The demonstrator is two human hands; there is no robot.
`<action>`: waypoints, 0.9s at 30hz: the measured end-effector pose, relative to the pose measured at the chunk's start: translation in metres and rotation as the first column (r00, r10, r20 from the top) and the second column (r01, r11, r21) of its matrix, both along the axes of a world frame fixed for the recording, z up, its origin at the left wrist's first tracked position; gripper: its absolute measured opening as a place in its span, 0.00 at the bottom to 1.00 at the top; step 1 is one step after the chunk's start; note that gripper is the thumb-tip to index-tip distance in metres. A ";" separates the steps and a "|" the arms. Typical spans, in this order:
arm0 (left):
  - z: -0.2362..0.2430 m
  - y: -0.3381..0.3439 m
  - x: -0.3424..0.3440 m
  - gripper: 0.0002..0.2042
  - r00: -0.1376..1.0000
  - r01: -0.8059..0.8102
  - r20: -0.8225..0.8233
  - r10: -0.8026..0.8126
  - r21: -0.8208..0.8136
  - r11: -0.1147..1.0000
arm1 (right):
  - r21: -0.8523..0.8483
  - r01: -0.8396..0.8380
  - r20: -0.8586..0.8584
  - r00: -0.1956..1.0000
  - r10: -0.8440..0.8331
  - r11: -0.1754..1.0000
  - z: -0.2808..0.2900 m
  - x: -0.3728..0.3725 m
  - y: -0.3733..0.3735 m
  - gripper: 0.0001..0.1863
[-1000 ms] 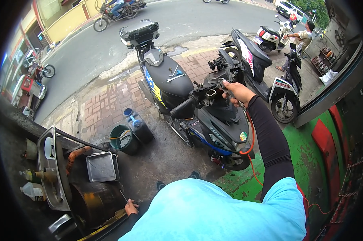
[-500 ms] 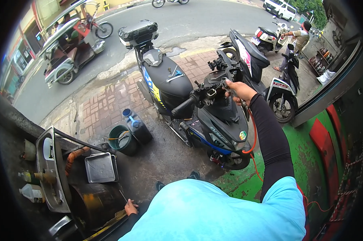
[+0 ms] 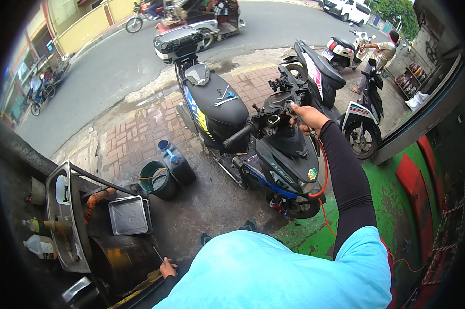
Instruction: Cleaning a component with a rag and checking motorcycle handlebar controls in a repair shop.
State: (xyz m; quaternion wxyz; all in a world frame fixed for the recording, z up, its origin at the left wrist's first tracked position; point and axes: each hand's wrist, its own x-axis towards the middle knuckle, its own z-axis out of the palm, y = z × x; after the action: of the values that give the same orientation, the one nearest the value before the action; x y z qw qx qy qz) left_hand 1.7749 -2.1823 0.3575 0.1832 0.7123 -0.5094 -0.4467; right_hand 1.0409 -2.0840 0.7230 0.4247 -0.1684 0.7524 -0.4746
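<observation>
At the stripped handlebar [image 3: 281,114] of a dark scooter [image 3: 281,159], my right hand [image 3: 310,119] is closed around an air blow gun [image 3: 293,106], mostly hidden by my fingers. An orange air hose [image 3: 325,177] hangs from it and loops down beside my sleeve. Low on the left, my left hand [image 3: 167,267] is closed on a thin metal rod-like tool [image 3: 157,251], next to a rusty drum [image 3: 124,260]. Its exact kind is too small to make out. Wrenches [image 3: 225,98] lie on the scooter's black seat [image 3: 217,110].
Left of the scooter stand a green bucket [image 3: 149,186] and a dark jug [image 3: 180,167]. A metal tray [image 3: 128,215] and a sink [image 3: 70,252] are nearer me. Other scooters [image 3: 364,121] are parked at right. A person [image 3: 387,47] stands by a white scooter. Traffic passes on the road.
Both my hands stay nearly where they were. On the road, the tricycle at left has gone from its spot; another now passes behind the scooter's top box, and motorcycles appear at far left.
</observation>
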 end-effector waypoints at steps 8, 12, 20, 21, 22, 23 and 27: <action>0.000 -0.005 0.005 0.26 1.000 0.023 -0.014 -0.023 -0.001 1.000 | 0.038 -0.002 -0.026 1.000 0.003 0.999 0.001 0.001 -0.003 0.25; 0.000 -0.007 0.008 0.26 0.999 0.030 -0.018 -0.030 -0.004 1.000 | 0.033 0.008 -0.024 1.000 -0.007 0.999 -0.001 0.000 -0.002 0.25; -0.002 -0.009 0.011 0.27 1.000 0.028 -0.011 -0.028 -0.016 0.999 | 0.001 -0.016 0.023 1.000 0.016 1.000 -0.002 0.002 -0.008 0.23; -0.003 -0.010 0.010 0.26 0.999 0.028 -0.020 -0.029 -0.025 0.999 | -0.004 -0.011 0.023 1.000 0.011 1.000 -0.003 0.002 -0.008 0.23; -0.003 -0.011 0.009 0.26 0.999 0.029 -0.029 -0.030 -0.034 0.999 | -0.009 -0.005 0.023 1.000 0.005 1.000 -0.004 0.001 -0.009 0.24; -0.003 -0.011 0.010 0.26 0.999 0.029 -0.028 -0.030 -0.034 0.999 | -0.009 -0.005 0.023 1.000 0.005 1.000 -0.005 0.002 -0.009 0.24; -0.003 -0.012 0.013 0.27 1.000 0.024 -0.018 -0.024 -0.030 0.999 | 0.003 -0.004 0.022 1.000 0.004 1.000 -0.008 0.001 -0.009 0.25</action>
State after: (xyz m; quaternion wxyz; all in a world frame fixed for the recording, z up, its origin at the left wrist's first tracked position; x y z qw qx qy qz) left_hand 1.7883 -2.1940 0.3543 0.1932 0.6992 -0.5229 -0.4476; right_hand 1.0420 -2.0928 0.7152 0.4342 -0.1637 0.7480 -0.4745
